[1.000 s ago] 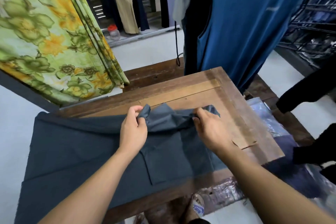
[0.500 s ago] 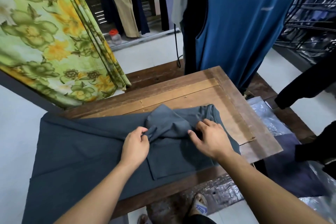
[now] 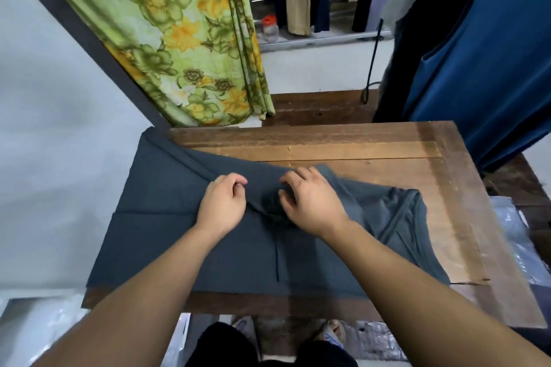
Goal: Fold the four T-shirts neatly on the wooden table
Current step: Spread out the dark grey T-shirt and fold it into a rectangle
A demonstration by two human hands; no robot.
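Observation:
A dark grey T-shirt point(image 3: 185, 232) lies spread over the left and middle of the wooden table point(image 3: 447, 188), its left part hanging past the table's left edge. Its collar end point(image 3: 405, 211) is at the right, rumpled. My left hand point(image 3: 222, 204) pinches a raised fold of the shirt near its middle, fingers curled. My right hand point(image 3: 310, 199) grips the bunched cloth just to the right of it. A dark seam line runs down the shirt below my hands.
A green floral curtain point(image 3: 185, 39) hangs at the back left. A blue sleeveless top point(image 3: 489, 53) hangs at the back right, close to the table's far corner. Plastic-wrapped dark items point(image 3: 518, 235) lie to the right of the table. My feet point(image 3: 334, 334) show below its front edge.
Both hands pulled the raised fold toward me and to the left across the shirt. The view has swung so the table is seen more squarely from above.

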